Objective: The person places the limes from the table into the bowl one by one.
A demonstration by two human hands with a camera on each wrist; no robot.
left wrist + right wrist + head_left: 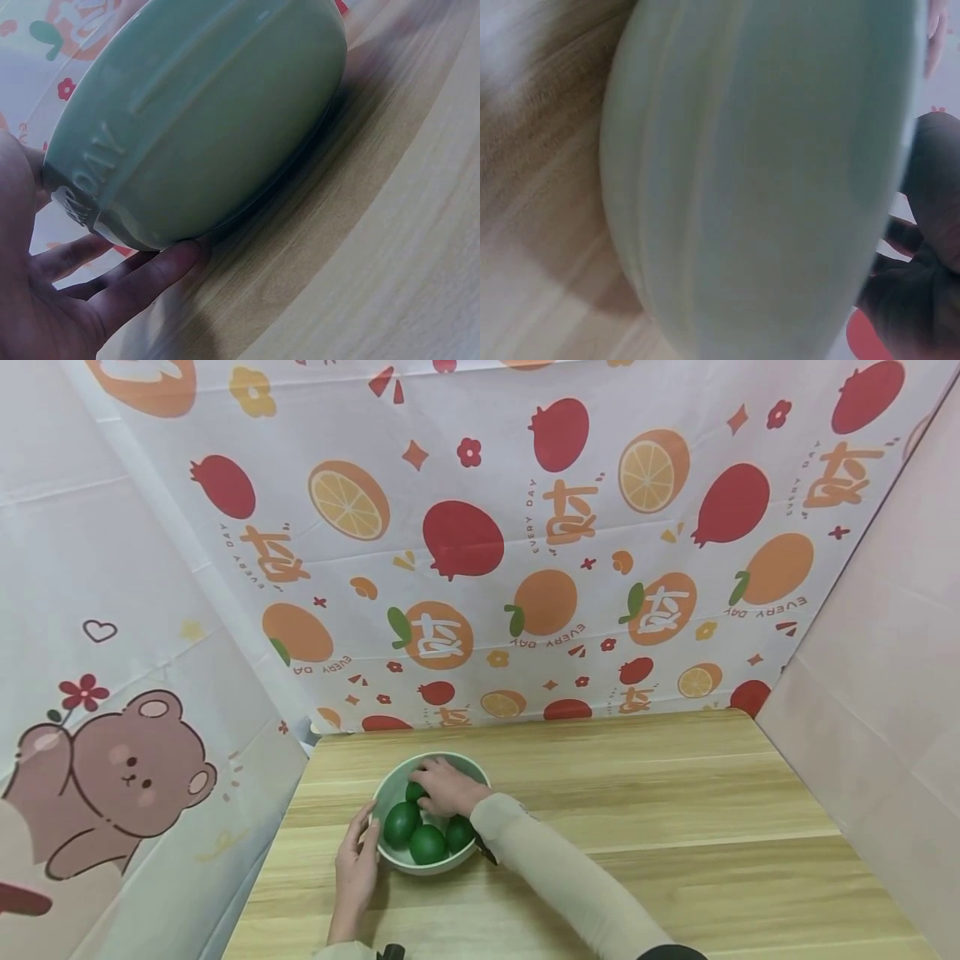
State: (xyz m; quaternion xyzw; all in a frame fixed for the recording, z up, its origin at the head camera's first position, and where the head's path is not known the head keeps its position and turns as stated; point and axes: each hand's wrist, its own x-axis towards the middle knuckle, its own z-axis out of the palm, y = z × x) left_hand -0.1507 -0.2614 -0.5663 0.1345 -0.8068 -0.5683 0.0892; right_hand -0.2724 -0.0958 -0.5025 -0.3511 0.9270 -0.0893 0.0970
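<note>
A pale green bowl [431, 867] stands on the wooden table with several dark green, egg-shaped fruits [428, 844] inside. My left hand [356, 868] rests against the bowl's left side, fingers extended. In the left wrist view, the fingertips [180, 256] touch the lower part of its wall, near raised lettering. My right hand [447, 787] reaches over the rim into the bowl. Its curled fingers hold one green fruit [415, 792] at the far left inside, partly covered by the hand. From the right wrist, the bowl's wall [757, 180] hides most of the fingers.
The wooden table [637, 793] extends to the right of the bowl. A fruit-printed cloth [480, 643] hangs along its back edge. Pale cloth walls stand on both sides, the left one [187, 710] printed with a bear.
</note>
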